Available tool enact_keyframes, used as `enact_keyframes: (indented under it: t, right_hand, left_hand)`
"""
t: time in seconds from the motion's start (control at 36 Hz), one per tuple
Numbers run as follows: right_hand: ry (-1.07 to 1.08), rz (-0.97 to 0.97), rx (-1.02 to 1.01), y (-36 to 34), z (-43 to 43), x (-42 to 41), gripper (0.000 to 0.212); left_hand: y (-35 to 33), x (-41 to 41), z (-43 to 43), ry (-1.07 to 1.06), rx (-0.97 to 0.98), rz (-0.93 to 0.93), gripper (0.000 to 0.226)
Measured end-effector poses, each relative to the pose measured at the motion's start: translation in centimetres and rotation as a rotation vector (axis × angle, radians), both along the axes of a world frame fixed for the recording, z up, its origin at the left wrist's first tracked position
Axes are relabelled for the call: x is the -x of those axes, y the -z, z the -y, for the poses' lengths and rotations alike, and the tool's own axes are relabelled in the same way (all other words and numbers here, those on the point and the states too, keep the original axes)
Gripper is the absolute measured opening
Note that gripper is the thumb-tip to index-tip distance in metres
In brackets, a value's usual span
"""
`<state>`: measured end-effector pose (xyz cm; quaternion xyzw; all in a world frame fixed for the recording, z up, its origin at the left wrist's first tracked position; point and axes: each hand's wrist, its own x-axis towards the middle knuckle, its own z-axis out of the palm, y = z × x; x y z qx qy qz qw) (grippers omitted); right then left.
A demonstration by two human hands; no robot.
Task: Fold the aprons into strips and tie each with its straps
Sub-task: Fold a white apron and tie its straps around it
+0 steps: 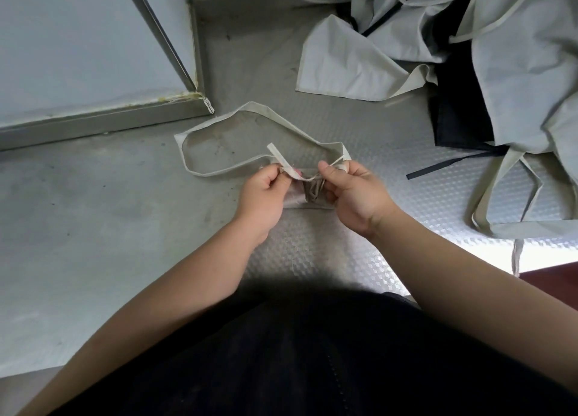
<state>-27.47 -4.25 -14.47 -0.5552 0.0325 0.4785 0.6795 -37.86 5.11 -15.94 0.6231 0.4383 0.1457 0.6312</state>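
A pale grey apron folded into a short strip (pixel 308 201) lies on the metal table, mostly hidden under my hands. Its cream neck loop (pixel 219 127) spreads out on the table beyond it. My left hand (pixel 266 193) pinches one cream strap end (pixel 280 160) that sticks up to the left. My right hand (pixel 352 190) pinches the other strap (pixel 339 160) and pulls it to the right. Between the two hands the straps cross in a knot (pixel 312 181) over the middle of the strip.
A heap of loose pale grey aprons (pixel 516 71) and black aprons (pixel 456 112) fills the back right, with straps trailing over the table's right edge (pixel 516 259). A raised metal ledge (pixel 103 121) and wall panel bound the left back. My dark clothing fills the bottom.
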Motion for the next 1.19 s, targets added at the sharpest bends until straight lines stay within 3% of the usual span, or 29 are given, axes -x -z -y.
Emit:
enact_keyframes:
  t: [0.11, 0.22, 0.28, 0.36, 0.44, 0.53, 0.61, 0.78, 0.89, 0.92, 1.0, 1.19]
  right_hand:
    - [-0.018, -0.027, -0.007, -0.1, 0.2, -0.5, 0.039]
    - [-0.015, -0.068, -0.028, 0.0, 1.3, -0.8, 0.022]
    - [0.085, -0.134, -0.011, 0.3, 1.9, -0.8, 0.034]
    - [0.085, 0.036, 0.123, 0.9, 2.6, -0.6, 0.043]
    - [-0.169, 0.441, 0.377, 1.1, 2.4, -0.1, 0.051]
    - [-0.307, 0.578, 0.446, 0.6, 2.0, 0.2, 0.048]
    - [-0.386, 0.588, 0.457, -0.1, 1.7, 0.3, 0.047]
    - [-0.405, 0.673, 0.431, -1.1, 1.2, -0.4, 0.037]
    - [-0.481, 0.718, 0.436, -1.2, 1.1, -0.8, 0.007]
    - [-0.520, 0.751, 0.459, -1.2, 1.1, -0.9, 0.007]
    - [-0.604, 0.817, 0.543, -1.1, 0.9, -0.9, 0.034]
    - [-0.603, 0.829, 0.726, -1.0, 0.0, -1.3, 0.031]
  left_hand:
    - [-0.6, -0.3, -0.3, -0.120, 0.131, 0.047, 0.032]
    - [-0.7, -0.6, -0.6, -0.199, 0.247, 0.098, 0.031]
    - [-0.6, -0.6, -0.9, -0.218, 0.260, 0.104, 0.033]
    - [-0.5, -0.3, -0.8, -0.133, 0.157, 0.070, 0.037]
    - [-0.3, 0.0, -0.4, -0.066, 0.065, 0.000, 0.036]
    - [-0.3, 0.2, -0.4, -0.010, -0.011, -0.034, 0.032]
    - [-0.4, 0.4, -0.3, 0.061, -0.120, -0.059, 0.029]
    - [-0.6, 0.6, -0.5, 0.151, -0.095, -0.059, 0.023]
    - [-1.0, 0.9, -1.2, 0.276, -0.248, -0.188, 0.020]
    - [-1.1, 0.9, -1.3, 0.301, -0.300, -0.220, 0.017]
    - [-1.5, 0.8, -1.5, 0.364, -0.436, -0.357, 0.008]
    - [-1.1, 1.8, -2.4, 0.302, -0.453, -0.539, 0.018]
